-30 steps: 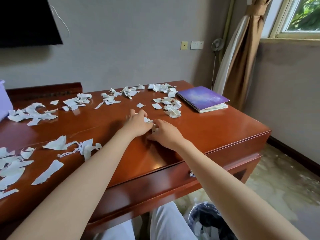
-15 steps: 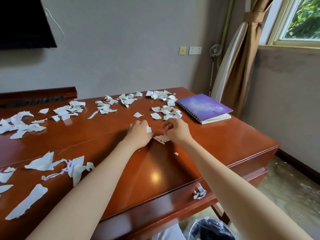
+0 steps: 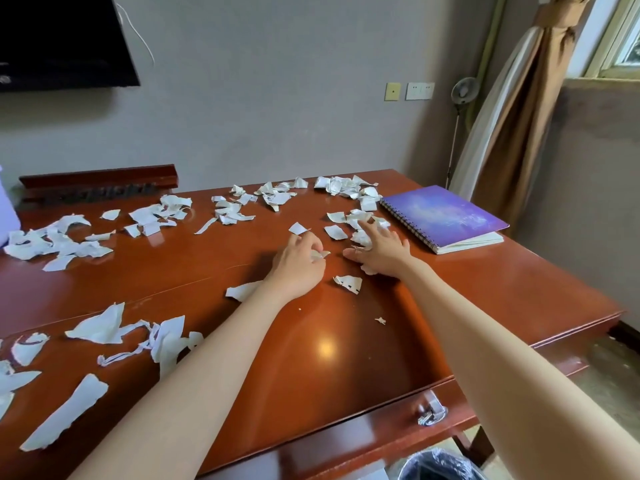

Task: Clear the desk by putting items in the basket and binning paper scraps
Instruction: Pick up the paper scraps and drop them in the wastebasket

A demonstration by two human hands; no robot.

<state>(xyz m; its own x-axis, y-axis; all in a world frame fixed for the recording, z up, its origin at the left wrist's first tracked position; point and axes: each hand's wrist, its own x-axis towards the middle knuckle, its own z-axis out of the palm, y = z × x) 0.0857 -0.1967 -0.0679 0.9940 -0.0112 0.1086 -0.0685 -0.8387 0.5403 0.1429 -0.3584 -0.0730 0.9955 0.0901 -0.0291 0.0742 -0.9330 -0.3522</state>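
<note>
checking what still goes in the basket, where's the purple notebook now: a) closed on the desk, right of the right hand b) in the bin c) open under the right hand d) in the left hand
a: the purple notebook lies closed on the desk right of the right hand; the left hand pinches only a paper scrap.

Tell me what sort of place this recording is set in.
Probably a hotel room or bedroom rather than an office: a polished wooden desk, a dark screen mounted on the wall, and a tied-back curtain beside a window.
</note>
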